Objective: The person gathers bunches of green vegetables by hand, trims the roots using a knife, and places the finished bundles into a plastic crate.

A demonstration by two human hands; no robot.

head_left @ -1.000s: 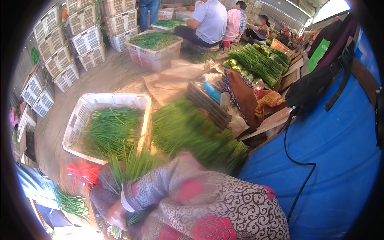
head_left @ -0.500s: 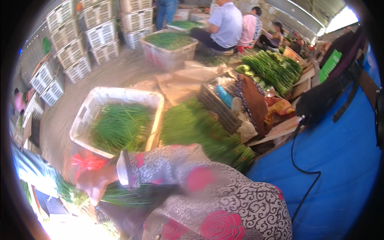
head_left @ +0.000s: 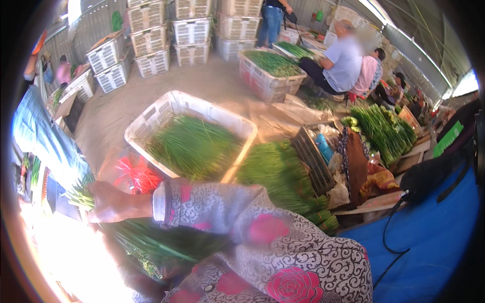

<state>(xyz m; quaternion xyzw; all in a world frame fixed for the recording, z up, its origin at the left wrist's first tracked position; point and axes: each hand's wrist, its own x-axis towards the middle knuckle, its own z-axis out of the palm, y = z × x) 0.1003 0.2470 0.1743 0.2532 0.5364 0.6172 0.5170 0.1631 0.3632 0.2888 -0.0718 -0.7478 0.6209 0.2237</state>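
Fingers of the right hand [head_left: 108, 203] are curled tightly around a bunch of green stalks [head_left: 81, 196], at the near left; its pale ends poke out left of the fist. Long dark-green leaves [head_left: 161, 241] stretch to the right below the forearm; whether all of them belong to the held bunch cannot be told. The left hand is out of sight, so its fingers cannot be judged. A patterned sleeve [head_left: 212, 204] covers the right arm down to a pale cuff.

Just beyond the wrist lies a tangle of red strips [head_left: 140, 177], near a white plastic crate [head_left: 204, 110] holding loose green stalks [head_left: 194, 144]. To the crate's right, green bundles [head_left: 275, 174] lie side by side, with a dark crate [head_left: 314, 160] next to them. Farther off, a person in a pale shirt [head_left: 343, 63] sits beside another filled crate [head_left: 268, 87]. A blue surface [head_left: 429, 242] fills the near right.
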